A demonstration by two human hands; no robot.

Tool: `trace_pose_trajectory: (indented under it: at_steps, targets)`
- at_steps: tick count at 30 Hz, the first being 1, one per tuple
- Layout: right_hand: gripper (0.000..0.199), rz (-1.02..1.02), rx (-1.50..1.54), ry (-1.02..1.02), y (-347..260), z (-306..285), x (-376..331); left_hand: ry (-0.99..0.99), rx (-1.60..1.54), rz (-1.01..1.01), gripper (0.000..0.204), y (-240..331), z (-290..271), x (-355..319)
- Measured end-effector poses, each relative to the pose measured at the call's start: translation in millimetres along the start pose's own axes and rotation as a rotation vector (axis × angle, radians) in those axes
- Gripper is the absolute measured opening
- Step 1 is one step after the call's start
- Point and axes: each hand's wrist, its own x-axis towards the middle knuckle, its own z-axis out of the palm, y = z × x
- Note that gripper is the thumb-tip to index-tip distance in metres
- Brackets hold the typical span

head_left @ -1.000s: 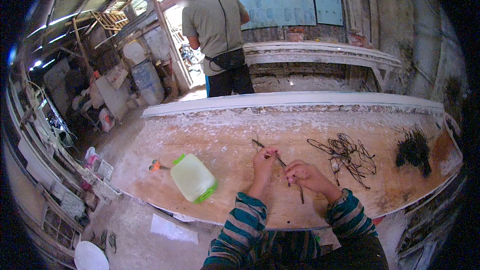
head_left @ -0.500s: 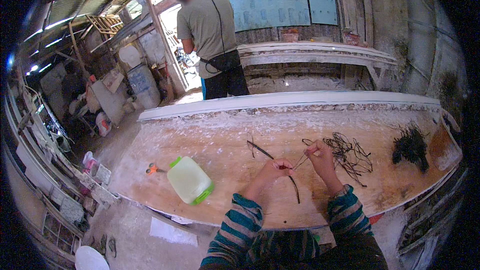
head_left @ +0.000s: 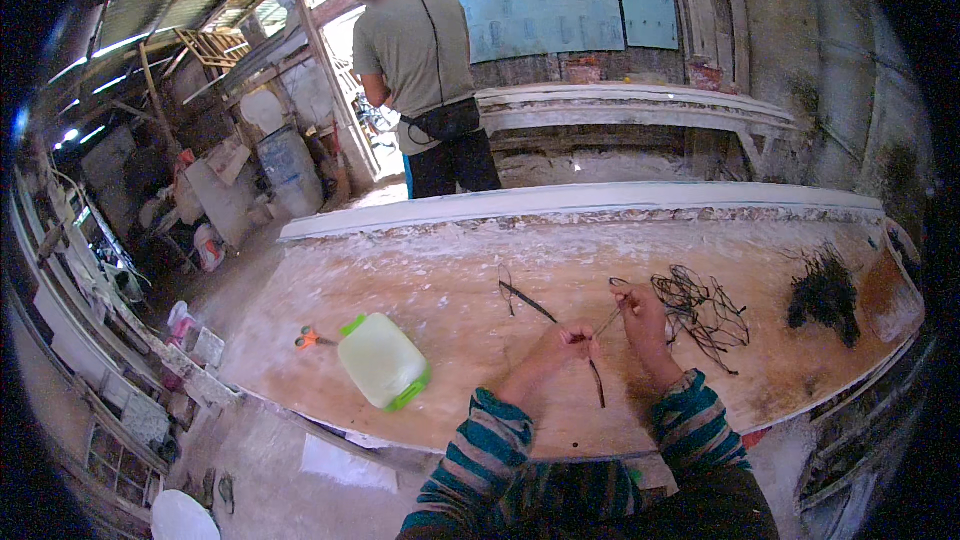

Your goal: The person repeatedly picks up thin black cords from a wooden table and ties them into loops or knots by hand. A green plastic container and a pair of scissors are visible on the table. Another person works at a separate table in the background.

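One long bench (head_left: pixel 420 270) carried everything; a pale jug (head_left: pixel 382 360) lay at nine o'clock of the hands. Both hands pinched one dark wire (head_left: pixel 545 312), left hand (head_left: pixel 568 342) nearer its middle, right hand (head_left: pixel 638 308) at two o'clock; its long axis ran ten to five.

The thin strand (head_left: pixel 603 325) pinched between the left hand (head_left: pixel 566 344) and right hand (head_left: pixel 640 312) is too fine to identify. The standing person (head_left: pixel 425 70) hides the doorway behind; the white round thing (head_left: pixel 183 518) is cut off below.
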Motion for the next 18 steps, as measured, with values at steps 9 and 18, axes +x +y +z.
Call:
trace_pose_trajectory:
  at_steps: [9, 18]
  targets:
    - [0.007, -0.215, 0.137, -0.219, -11.2, -6.5, -8.4, 1.024, 0.322, 0.08, 0.013, 7.2, -13.0, 7.1]
    - [0.018, -0.26, 0.338, -0.806, -32.6, 9.5, -28.6, 1.017, 0.383, 0.136, 0.009, -1.5, -15.9, 7.2]
